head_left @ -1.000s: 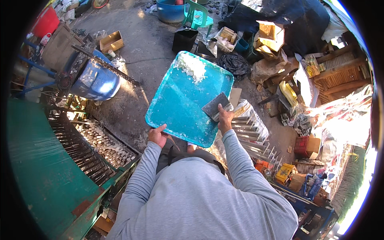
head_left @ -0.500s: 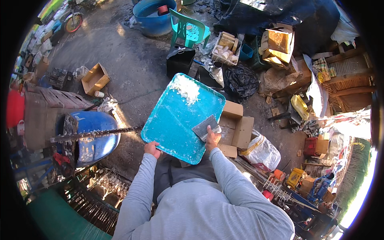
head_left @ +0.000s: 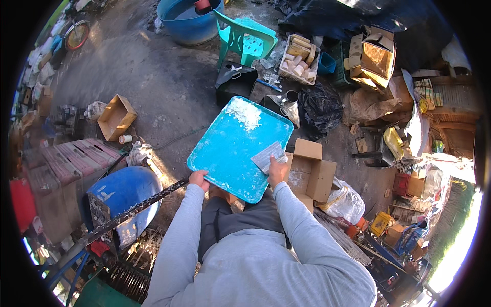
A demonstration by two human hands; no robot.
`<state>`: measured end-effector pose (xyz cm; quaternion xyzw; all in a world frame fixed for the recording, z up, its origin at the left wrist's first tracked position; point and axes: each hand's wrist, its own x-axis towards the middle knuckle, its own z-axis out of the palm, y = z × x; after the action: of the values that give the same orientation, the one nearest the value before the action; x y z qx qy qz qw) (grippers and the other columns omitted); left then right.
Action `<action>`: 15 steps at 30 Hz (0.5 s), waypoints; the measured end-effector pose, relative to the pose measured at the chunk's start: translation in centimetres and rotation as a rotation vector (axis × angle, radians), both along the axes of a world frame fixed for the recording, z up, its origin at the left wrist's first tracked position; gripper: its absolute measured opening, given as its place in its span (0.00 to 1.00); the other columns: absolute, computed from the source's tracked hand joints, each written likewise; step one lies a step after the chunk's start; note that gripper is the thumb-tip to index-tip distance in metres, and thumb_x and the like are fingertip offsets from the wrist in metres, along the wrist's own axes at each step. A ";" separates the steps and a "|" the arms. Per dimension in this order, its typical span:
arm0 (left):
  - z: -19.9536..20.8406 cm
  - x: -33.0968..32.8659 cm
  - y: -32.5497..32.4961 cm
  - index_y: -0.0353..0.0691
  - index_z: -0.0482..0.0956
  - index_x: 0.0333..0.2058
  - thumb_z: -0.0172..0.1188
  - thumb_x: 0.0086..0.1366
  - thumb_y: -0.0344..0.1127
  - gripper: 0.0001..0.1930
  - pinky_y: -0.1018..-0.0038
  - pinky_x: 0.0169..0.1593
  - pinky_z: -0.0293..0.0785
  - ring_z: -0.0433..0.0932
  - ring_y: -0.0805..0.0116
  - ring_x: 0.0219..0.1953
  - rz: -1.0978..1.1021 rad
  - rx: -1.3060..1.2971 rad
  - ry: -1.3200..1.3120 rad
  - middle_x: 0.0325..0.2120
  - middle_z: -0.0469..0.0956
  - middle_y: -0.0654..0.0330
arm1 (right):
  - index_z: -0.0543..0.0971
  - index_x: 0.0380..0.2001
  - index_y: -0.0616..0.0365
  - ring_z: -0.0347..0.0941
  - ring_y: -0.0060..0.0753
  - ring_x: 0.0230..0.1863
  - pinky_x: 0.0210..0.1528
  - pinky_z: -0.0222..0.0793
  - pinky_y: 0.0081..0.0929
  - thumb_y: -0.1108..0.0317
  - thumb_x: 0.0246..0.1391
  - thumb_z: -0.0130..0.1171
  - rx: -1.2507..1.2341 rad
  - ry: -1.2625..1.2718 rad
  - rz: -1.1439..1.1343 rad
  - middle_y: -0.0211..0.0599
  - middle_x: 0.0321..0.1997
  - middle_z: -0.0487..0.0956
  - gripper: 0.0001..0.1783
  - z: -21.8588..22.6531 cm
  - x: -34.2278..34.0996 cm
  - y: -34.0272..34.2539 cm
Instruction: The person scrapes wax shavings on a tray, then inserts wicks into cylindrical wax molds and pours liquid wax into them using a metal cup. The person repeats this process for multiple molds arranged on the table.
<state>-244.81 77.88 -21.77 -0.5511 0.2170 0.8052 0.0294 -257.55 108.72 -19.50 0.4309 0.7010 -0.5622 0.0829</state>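
Hold the Blue Tray (head_left: 230, 146) Level

The tray is before the body, and the fingers of the left hand (head_left: 198, 180) are clamped on its near rim. Those of the right hand (head_left: 278, 172) grip a flat grey plate (head_left: 269, 155); if they pinch the rim also, I cannot tell. Little tilting is wise: the white flakes (head_left: 245, 114) look loose. The tray seems plastic, rounded at corners, dusty.

Left hand (head_left: 198, 179) grips a blue tray (head_left: 227, 148) bearing white flakes (head_left: 245, 113); right hand (head_left: 277, 171) holds a flat plate (head_left: 268, 155)
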 end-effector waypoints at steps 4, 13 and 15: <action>-2.9 -6.5 -0.3 0.29 0.70 0.56 0.56 0.59 0.13 0.25 0.48 0.63 0.72 0.75 0.46 0.56 0.020 0.050 -0.029 0.54 0.75 0.46 | 0.82 0.49 0.72 0.82 0.42 0.46 0.48 0.76 0.40 0.67 0.57 0.72 -0.029 -0.018 0.051 0.50 0.48 0.86 0.22 -0.9 -8.0 -0.8; -3.8 -20.3 -1.4 0.30 0.72 0.53 0.54 0.68 0.21 0.15 0.48 0.50 0.85 0.82 0.49 0.50 -0.007 0.082 -0.175 0.51 0.78 0.45 | 0.81 0.51 0.75 0.85 0.51 0.50 0.52 0.77 0.41 0.65 0.53 0.74 0.092 -0.193 0.237 0.58 0.51 0.85 0.27 -6.8 -24.3 -2.5; -3.5 -24.2 -2.6 0.31 0.73 0.52 0.54 0.69 0.24 0.14 0.51 0.49 0.87 0.83 0.51 0.48 -0.153 0.046 -0.236 0.48 0.79 0.44 | 0.82 0.50 0.75 0.85 0.49 0.48 0.51 0.78 0.41 0.67 0.53 0.74 0.058 -0.263 0.348 0.57 0.50 0.86 0.25 -7.9 -29.4 -3.4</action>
<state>-268.99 75.23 -25.29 -0.6231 0.2351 0.7348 0.1287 -286.92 105.29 -27.43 0.3753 0.7637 -0.4582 0.2569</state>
